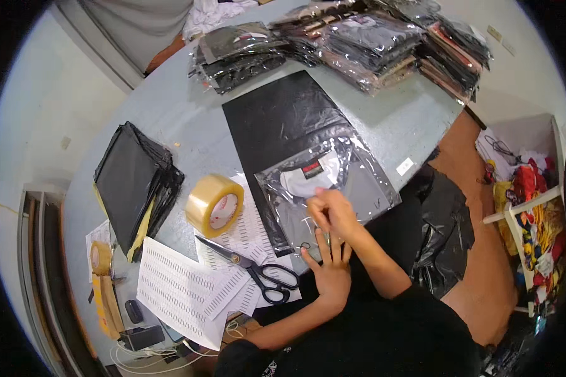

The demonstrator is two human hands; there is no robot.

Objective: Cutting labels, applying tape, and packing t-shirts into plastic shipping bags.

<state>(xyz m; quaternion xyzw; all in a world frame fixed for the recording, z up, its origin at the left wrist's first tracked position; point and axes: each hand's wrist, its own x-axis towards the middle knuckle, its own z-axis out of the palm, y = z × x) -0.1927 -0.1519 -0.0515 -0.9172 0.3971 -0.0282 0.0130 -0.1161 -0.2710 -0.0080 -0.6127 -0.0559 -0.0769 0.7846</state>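
A grey folded shirt in a clear plastic bag (363, 182) lies near the table's front edge, with a white collar and a dark red-lettered label showing. My left hand (333, 276) lies flat on the bag's near edge, fingers spread, holding nothing. Just above it my right hand (334, 212) is closed over the shirt's front. Something thin and pale shows beneath that hand; what it grips is mostly hidden. A black plastic bag (283, 107) lies flat under the packed shirt and reaches farther back. Small dark marks show on the clear bag.
Left of my hands are black-handled scissors (258, 270), printed label sheets (176, 283) and a large tape roll (214, 206). Farther left sit a black bag stack (132, 182) and a tape dispenser (104, 283). Bagged garments (371, 38) are piled at the back; a shelf (534, 207) stands right.
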